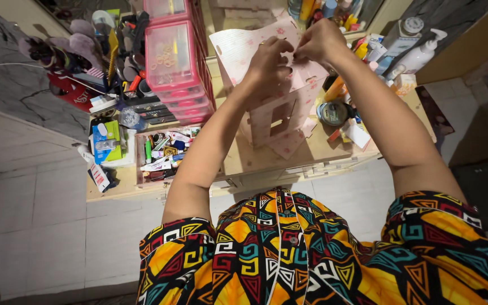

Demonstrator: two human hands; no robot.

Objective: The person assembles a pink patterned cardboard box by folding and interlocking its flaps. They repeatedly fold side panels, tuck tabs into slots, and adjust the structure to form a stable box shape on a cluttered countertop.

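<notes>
Clutter around pink cardboard house (278,116)

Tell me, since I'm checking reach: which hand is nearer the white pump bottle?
Right hand: it is just left of the pump bottle; the left hand is farther left.

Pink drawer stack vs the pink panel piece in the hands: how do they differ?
The pink drawer stack is translucent plastic with small items showing inside; the pink panel piece is flat opaque board with cut-out openings. The stack stands untouched at the desk's back left; the panel piece is held at its top by the left hand and right hand. Both are pink and sit on the desk.
</notes>
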